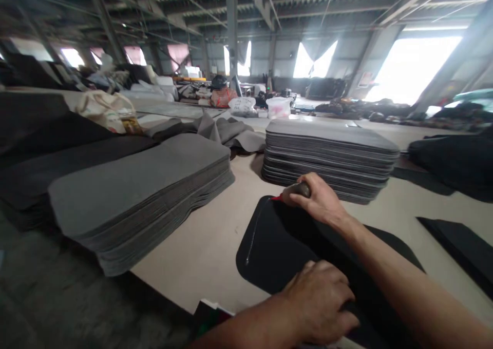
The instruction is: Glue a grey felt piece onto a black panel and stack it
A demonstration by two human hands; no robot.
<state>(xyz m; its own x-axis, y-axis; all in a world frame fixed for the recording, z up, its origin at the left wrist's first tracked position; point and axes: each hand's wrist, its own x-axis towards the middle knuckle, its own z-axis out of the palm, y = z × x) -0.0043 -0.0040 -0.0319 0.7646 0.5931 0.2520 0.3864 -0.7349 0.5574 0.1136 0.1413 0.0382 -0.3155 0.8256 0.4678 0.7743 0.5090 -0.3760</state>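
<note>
My right hand [321,200] is wrapped round a brownish squeeze bottle [296,192]. Its red nozzle [276,198] tips down to the far left corner of a black rounded panel [265,246] lying flat on the table. A thin shiny line of what looks like glue [252,237] runs along the panel's left end, from the near side up to the nozzle. Over the near edge of the panel, my left hand [319,297] is closed with fingers curled. Something dark shows between its thumb and fingers, but I cannot tell what it is.
A tall stack of grey panels [327,159] stands right behind the black one. Another long grey stack [146,185] lies at the left table edge. Dark flat pieces [460,246] are at the right. Crumpled grey sheets [231,133] and a cloth bag [103,110] lie farther back.
</note>
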